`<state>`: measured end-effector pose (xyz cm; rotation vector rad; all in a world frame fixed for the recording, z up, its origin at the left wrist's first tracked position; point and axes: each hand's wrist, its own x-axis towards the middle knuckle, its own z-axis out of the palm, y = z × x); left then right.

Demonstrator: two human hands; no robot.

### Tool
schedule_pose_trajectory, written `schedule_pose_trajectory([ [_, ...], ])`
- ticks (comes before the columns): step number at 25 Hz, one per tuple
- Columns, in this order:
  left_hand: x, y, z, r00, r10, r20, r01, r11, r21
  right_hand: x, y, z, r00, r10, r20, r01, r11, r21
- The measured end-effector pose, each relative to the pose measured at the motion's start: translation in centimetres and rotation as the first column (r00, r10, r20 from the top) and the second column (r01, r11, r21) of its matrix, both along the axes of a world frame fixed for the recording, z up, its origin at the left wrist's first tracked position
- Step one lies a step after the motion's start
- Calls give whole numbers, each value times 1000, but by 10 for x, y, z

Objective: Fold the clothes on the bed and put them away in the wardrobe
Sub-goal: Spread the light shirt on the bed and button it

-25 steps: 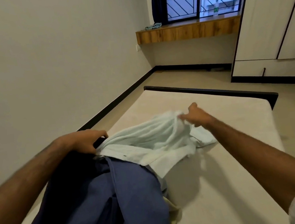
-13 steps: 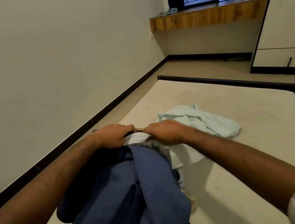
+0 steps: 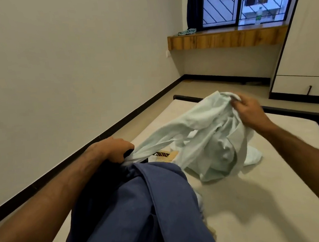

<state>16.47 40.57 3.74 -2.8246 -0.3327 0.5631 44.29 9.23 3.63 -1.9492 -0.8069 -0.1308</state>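
On the left, the left hand (image 3: 111,149) is clenched round one bunched end of the pale green garment (image 3: 206,135), low over the near left part of the bed (image 3: 264,208). Just under that grip lies the blue garment (image 3: 145,212), heaped at the near edge with a darker cloth (image 3: 94,188) beside it. The pale piece runs up and across to the right hand (image 3: 250,111), which pinches a fold of it in the air toward the far right corner; the middle sags and its lower folds rest on the mattress.

The likely trouble is tangling: the left grip sits so close to the blue heap that a lift could drag that along too. The fabric is twisted between the hands, so laid down as it is, it would probably crease badly. The wardrobe (image 3: 314,43) stands closed beyond the far right corner.
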Motion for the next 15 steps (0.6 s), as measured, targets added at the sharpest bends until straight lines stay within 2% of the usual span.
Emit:
schedule_pose_trajectory([
  [2,2,-7,2,1000,2,11,-1,994,-108,16,-4,-28,990,-131,-59,108,948,-300],
  [3,4,-11,0,999,4,33,3,976,-216,12,-2,-43,992,-122,-24,101,906,-411],
  [4,5,-18,-4,998,14,54,5,942,-336,-5,3,-54,999,-32,43,49,885,-462],
  [5,6,-25,-8,998,16,61,10,913,-408,-28,12,-63,984,146,103,-80,874,-479],
  [6,9,-30,-14,997,-1,77,34,905,-424,-57,24,-68,924,368,104,-268,816,-513],
  [7,12,-35,-20,993,-53,105,89,921,-379,-87,36,-74,835,547,61,-415,698,-583],
  [8,15,-39,-25,986,-83,147,128,935,-330,-110,49,-84,757,653,14,-472,562,-679],
  [9,16,-43,-28,975,-99,199,156,943,-293,-126,61,-96,720,693,-34,-473,454,-755],
  [10,15,-46,-30,963,-93,252,166,944,-286,-136,69,-105,734,675,-79,-452,398,-798],
  [13,10,-51,-37,929,-29,368,170,918,-358,-137,70,-119,762,639,-105,-446,401,-800],
  [15,9,-53,-41,954,-49,297,167,908,-384,-125,59,-106,705,710,-2,-340,335,-879],
])
